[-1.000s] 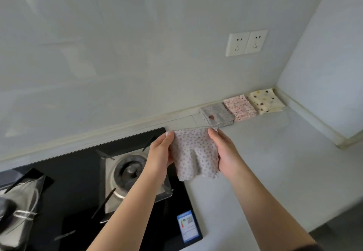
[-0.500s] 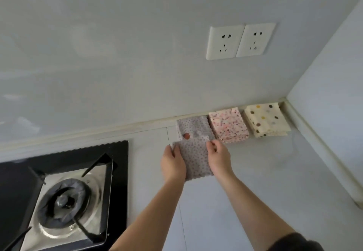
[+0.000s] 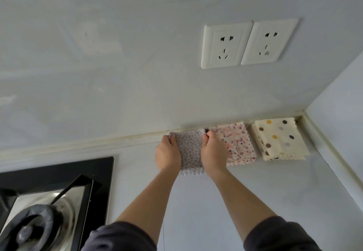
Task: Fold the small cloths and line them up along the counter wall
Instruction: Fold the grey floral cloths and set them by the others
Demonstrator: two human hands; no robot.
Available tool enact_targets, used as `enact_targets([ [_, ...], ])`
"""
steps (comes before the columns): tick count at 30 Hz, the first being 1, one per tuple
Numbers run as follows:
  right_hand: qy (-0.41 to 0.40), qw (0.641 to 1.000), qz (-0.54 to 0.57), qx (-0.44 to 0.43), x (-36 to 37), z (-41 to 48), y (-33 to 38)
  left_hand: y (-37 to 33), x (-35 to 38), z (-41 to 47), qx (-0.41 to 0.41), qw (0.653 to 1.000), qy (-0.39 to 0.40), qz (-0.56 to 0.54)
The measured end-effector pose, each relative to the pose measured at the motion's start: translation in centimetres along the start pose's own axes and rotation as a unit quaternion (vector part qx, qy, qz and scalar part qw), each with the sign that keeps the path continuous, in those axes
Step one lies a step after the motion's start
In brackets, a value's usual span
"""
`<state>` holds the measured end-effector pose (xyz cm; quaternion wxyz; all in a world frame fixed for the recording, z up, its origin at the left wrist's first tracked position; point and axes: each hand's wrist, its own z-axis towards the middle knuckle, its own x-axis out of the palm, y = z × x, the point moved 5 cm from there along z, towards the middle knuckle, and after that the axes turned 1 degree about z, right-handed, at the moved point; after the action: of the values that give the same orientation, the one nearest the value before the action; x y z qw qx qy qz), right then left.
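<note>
**Kitchen bench corner: a folded cloth being set against the wall**

A pale bench (image 3: 255, 191) meets the back wall (image 3: 117, 73) and, at the right, a side wall (image 3: 343, 93).

The left hand (image 3: 168, 156) and right hand (image 3: 214, 152) each pinch a far corner of the grey dotted cloth (image 3: 190, 148), with fingers curled over its edge. The cloth lies flat on the bench between the hands. Its far edge touches the strip at the foot of the back wall. Holding both corners at once probably keeps the fold closed and lets the edge be squared to the wall.

Just right of it lies the pink speckled cloth (image 3: 238, 144), partly covered by the right hand. Next comes the cream spotted cloth (image 3: 279, 138), tucked into the corner. All three are folded and sit side by side in one row, so the row appears to be filling from the corner towards the left.

Count:
- **Cloths:** three visible. Whether another lies under the grey one cannot be told.
- **Hands:** two.
- **Sockets:** two (image 3: 225, 44), side by side on the wall above the row.
- **Stove:** one (image 3: 49, 201), at lower left and well apart from the cloths.
</note>
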<state>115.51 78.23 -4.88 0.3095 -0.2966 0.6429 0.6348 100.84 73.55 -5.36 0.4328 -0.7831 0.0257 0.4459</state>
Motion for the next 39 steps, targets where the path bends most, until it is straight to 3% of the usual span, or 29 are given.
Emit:
enact_targets([
  [6, 0.039, 0.996, -0.076, 0.002, 1.1, 1.1, -0.4, 0.5, 1.0, 0.6, -0.011, 0.998, -0.008, 0.058],
  [10, 0.002, 0.995, -0.091, -0.04, 0.1, 0.7, 0.5, 0.6, 0.7, 0.2, 0.005, 0.999, -0.051, -0.011],
  [12, -0.064, 0.985, -0.093, -0.128, -1.1, -0.2, 1.1, 0.4, -0.5, -0.7, 0.13, 0.984, -0.121, -0.023],
  [14, -0.101, 0.961, -0.112, -0.231, -1.0, -1.4, 1.0, 0.2, -0.8, -2.0, 0.288, 0.947, -0.139, 0.038],
  [17, -0.026, 0.935, -0.168, -0.31, 1.3, -2.6, 0.2, 0.8, 1.1, -2.6, 0.389, 0.901, -0.067, 0.181],
  [19, 0.038, 0.931, -0.217, -0.29, 2.7, -2.6, -0.6, 1.7, 2.4, -2.1, 0.375, 0.888, 0.004, 0.264],
  [22, 0.081, 0.93, -0.252, -0.255, 3.7, -2.4, -1.5, 2.5, 3.3, -1.2, 0.363, 0.871, 0.043, 0.328],
  [32, 0.145, 0.923, -0.287, -0.21, 4.0, -2.2, -1.0, 2.4, 3.2, -1.3, 0.319, 0.866, 0.118, 0.366],
  [35, 0.206, 0.913, -0.287, -0.204, 3.1, -2.1, -0.2, 1.8, 1.5, -2.0, 0.304, 0.885, 0.154, 0.317],
  [39, 0.183, 0.93, -0.24, -0.209, 0.3, -4.5, 1.2, 3.0, -2.8, -4.4, 0.29, 0.925, 0.122, 0.211],
])
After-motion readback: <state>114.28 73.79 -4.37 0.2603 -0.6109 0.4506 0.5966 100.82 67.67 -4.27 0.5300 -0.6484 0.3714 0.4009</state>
